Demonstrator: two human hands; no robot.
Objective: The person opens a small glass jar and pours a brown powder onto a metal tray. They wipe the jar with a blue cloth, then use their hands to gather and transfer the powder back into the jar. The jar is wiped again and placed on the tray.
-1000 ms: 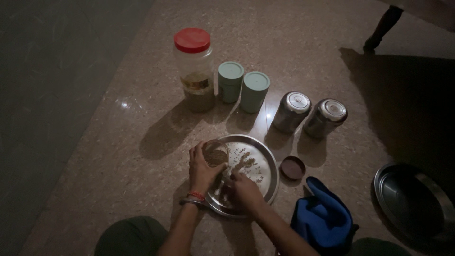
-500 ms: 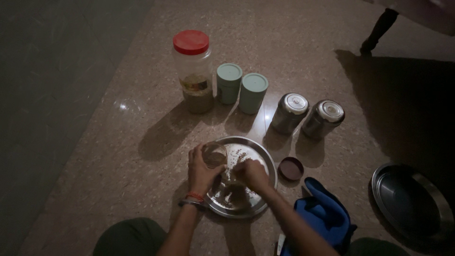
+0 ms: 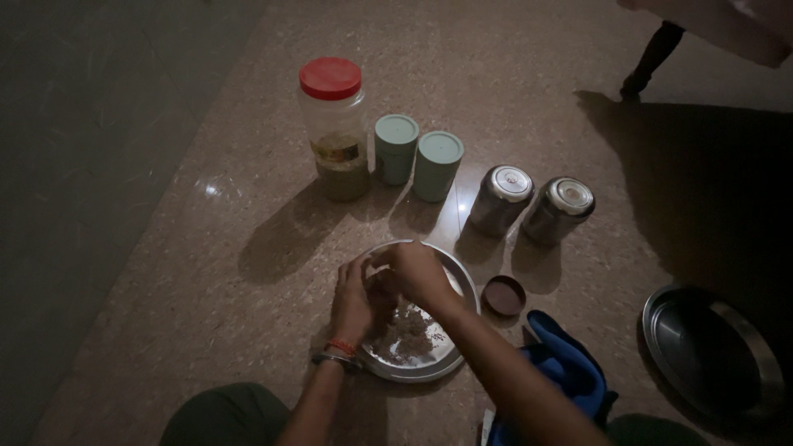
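Observation:
A round steel plate (image 3: 457, 353) lies on the stone floor in front of me, with a heap of small brownish grains (image 3: 406, 330) in it. My left hand (image 3: 357, 297) rests over the plate's left side, a red thread and a bangle on its wrist. My right hand (image 3: 417, 271) reaches across the plate's far part and meets the left hand's fingers. Both hands have their fingers bent together over the grains. What lies between the fingertips is hidden.
Beyond the plate stand a clear jar with a red lid (image 3: 333, 128), two pale green tins (image 3: 396, 148) (image 3: 437, 165) and two steel canisters (image 3: 500, 198) (image 3: 558, 208). A small brown lid (image 3: 504, 295) lies right of the plate, a blue cloth (image 3: 566, 372) near it, another steel plate (image 3: 710, 351) at far right.
My right hand has moved from the plate's near side up and left to its far rim, joining my left hand. More of the grain heap now shows.

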